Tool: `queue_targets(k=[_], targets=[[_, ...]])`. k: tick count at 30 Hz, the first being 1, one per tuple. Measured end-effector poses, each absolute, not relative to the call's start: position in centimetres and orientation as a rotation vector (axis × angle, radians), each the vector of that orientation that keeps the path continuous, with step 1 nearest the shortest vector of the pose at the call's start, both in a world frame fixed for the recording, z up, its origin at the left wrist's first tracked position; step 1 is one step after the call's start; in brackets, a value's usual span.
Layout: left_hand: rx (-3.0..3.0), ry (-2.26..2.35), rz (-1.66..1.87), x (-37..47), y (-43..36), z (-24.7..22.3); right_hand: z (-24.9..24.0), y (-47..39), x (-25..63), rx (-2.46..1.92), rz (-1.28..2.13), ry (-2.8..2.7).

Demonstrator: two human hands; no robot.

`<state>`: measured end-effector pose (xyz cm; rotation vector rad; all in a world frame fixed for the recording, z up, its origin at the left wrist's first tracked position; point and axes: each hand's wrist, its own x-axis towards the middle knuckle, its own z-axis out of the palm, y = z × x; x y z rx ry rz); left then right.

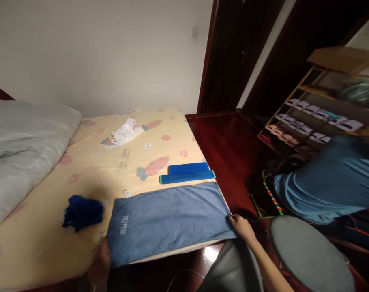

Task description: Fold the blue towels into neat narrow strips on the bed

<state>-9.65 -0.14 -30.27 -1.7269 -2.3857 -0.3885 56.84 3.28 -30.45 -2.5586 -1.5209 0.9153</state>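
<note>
Grey-blue towel (pixel 175 223) lies spread along near edge of bed (pixel 160 140), lettering at left end; right hand (pixel 241 227) has grip pinched on towel's right edge; left hand (pixel 102 254) at near left corner, dim, cannot tell whether grip holds fabric; just beyond towel, two blue cloths (pixel 187 177) lie as narrow strips, apparently done; towel seems partway, laid out but unfolded; dark blue cloth (pixel 82 213) left of it, crumpled, seemingly untouched as yet.
</note>
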Motion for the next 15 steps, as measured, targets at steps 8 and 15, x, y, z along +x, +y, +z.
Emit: queue_targets(k=[8,15], targets=[[-2.094,-2.013,-0.340,2.5,0.9,-28.6,-28.4,9.4,56.1,-2.280,0.615,-1.423],[-2.863,-1.501,-0.287,20.2,0.8,-28.9,-27.8,19.3,55.1,-2.091,0.753,-1.297]])
